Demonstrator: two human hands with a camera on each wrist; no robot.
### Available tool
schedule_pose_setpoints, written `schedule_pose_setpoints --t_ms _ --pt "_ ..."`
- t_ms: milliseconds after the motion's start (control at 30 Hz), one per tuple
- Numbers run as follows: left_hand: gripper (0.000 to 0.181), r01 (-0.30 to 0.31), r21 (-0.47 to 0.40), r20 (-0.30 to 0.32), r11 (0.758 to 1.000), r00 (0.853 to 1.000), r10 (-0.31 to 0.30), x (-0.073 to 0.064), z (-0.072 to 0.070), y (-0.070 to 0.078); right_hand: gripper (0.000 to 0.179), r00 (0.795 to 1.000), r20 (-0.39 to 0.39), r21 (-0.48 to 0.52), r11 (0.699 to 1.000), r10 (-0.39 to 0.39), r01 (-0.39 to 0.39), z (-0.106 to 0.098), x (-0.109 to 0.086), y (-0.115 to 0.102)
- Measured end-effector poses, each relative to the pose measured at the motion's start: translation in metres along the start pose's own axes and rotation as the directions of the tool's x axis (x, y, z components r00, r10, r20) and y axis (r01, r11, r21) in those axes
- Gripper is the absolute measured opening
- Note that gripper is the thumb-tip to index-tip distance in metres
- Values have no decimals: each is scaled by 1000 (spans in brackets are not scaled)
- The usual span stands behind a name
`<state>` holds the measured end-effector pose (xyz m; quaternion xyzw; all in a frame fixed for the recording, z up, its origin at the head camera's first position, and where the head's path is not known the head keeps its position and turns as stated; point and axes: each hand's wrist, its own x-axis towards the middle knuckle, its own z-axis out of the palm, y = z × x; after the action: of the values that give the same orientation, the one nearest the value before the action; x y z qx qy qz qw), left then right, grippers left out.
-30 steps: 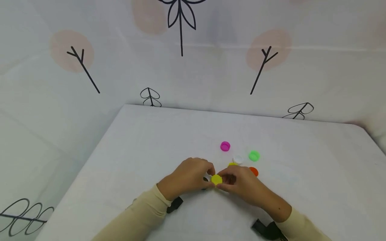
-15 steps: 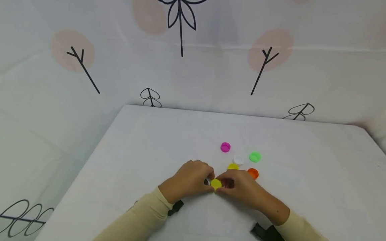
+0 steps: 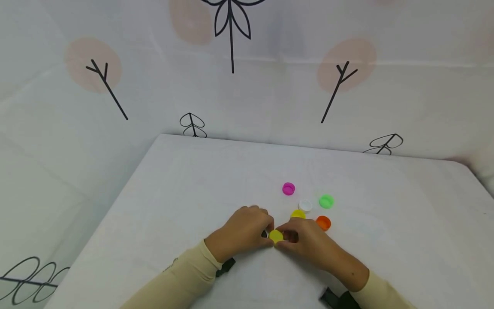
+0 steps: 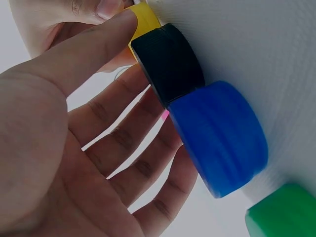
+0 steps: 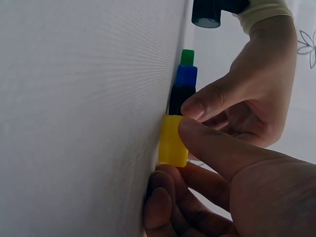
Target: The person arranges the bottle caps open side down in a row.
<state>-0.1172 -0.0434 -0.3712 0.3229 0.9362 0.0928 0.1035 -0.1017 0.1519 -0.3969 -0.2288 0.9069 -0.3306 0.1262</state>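
Observation:
Both hands meet at a yellow bottle cap on the white table. My right hand pinches it from the right between thumb and fingers. From the left, the thumb and forefinger of my left hand pinch it too. A black cap sits directly against the yellow one. Beyond it a blue cap and a green cap continue the row. My left hand's other fingers spread behind the black and blue caps. In the head view that hand hides most of the row.
Beyond my right hand lie a second yellow cap, an orange cap, a white cap, a light green cap and a magenta cap. Black wrist devices hang below the sleeves. A patterned cloth stands behind the table.
Both hands and the yellow cap have shifted slightly towards me, then stayed almost still over the last half second. More of the second yellow cap and the orange cap now shows.

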Motion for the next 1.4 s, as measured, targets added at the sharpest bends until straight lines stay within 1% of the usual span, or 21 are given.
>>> schedule_pose_setpoints --t_ms 200,367,500,700,833,900,967,1067,1200,1233,1300,1400 --pt "22 -7 21 7 1000 1000 7 0 0 2 26 1000 -2 -5 1000 10 -10 0 -2 -1" --pt "22 -8 21 15 1000 1000 8 0 1 2 26 1000 -5 -4 1000 13 -13 1 -3 -1" --pt "22 -14 24 4 1000 1000 14 0 1 2 26 1000 -5 -6 1000 15 -15 1 -4 -2" --pt "25 -46 15 -28 999 999 46 -2 2 2 32 1000 -1 6 1000 13 -13 0 -5 -3" --pt "27 -54 3 -24 999 998 54 -3 0 2 37 999 15 19 999 32 -32 -2 -5 -4" --pt "28 -53 3 -18 999 998 53 -3 -1 2 36 999 12 21 999 36 -36 -5 -6 -5" --pt "29 -53 8 -16 999 998 54 -3 -2 2 33 1000 -10 15 1000 23 -22 -8 -7 -5" --pt "30 -50 3 -24 999 998 50 -3 -1 2 26 997 -78 -10 1000 -14 13 -15 -8 -5" --pt "31 -31 -17 -52 999 998 30 -3 1 0 21 981 -186 -82 996 -47 32 -26 -8 -3" --pt "32 -25 -24 -58 999 998 23 -2 1 0 21 977 -208 -107 994 -49 27 -29 -7 -2" --pt "34 -17 -26 -64 1000 998 15 0 2 1 21 972 -235 -152 988 -28 -9 -34 -6 0" --pt "36 0 -12 -57 1000 998 -1 5 1 2 23 973 -229 -198 978 17 -64 -38 -5 4"
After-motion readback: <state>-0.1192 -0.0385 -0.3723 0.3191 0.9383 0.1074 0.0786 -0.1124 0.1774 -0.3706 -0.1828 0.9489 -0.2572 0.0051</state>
